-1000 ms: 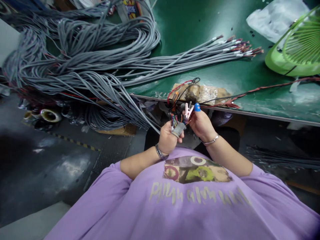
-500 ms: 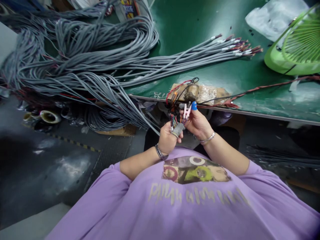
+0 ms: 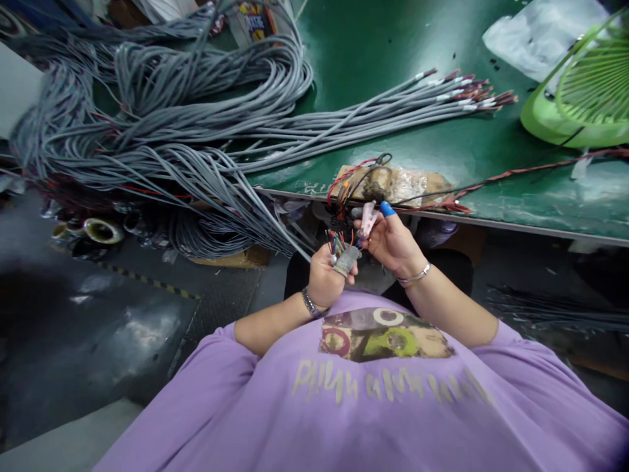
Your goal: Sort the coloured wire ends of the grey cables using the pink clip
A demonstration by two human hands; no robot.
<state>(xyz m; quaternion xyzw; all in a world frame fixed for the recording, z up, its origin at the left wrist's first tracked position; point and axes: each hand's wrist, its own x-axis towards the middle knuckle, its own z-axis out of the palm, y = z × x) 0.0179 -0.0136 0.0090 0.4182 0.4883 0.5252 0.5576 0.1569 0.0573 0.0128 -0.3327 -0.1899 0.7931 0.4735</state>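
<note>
My left hand is closed around a grey cable end, with thin coloured wires fanning out above the fingers. Just to the right, my right hand pinches a pale pink clip-like tool; a blue cover wraps one fingertip. Its tip points down toward the wires, but whether it touches them is too small to tell. Both hands are in front of the table edge, below a taped cardboard piece with red and black leads.
Large bundles of grey cable cover the left of the green table and hang over its edge. Stripped cable ends lie behind the hands. A green fan and plastic bag are at the right.
My right hand has moved slightly right, and the pink tool has turned, its two arms now looking closer together. My left hand has shifted slightly left with the cable end.
</note>
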